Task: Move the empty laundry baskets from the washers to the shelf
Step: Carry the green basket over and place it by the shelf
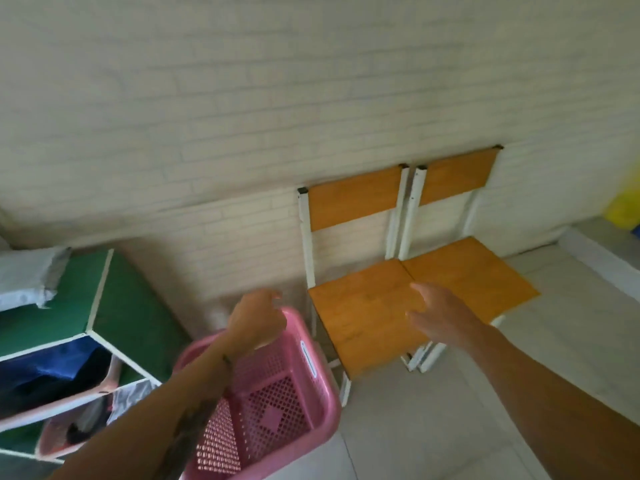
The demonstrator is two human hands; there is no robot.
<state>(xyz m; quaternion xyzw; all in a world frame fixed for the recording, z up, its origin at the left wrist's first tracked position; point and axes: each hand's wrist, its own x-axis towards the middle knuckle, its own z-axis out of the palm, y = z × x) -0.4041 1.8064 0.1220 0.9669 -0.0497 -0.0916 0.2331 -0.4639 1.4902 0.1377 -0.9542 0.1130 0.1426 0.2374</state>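
An empty pink perforated laundry basket (277, 403) hangs tilted low in the middle, just right of the shelf. My left hand (254, 322) is curled over its far rim and holds it. To the right, my right hand (434, 315) hovers with fingers apart and nothing in it, over a chair seat and clear of the basket. The green shelf (131, 306) with a white frame stands at the left. A second pink basket (57, 436) sits in its lower compartment, partly hidden by my forearm.
Two wooden chairs (367, 323) with white frames stand side by side against the pale brick wall (277, 116). A grey bag (27, 275) lies on the shelf top and a blue bag (45, 368) fills an upper compartment. Something yellow (623, 206) sits far right. The floor is pale tile.
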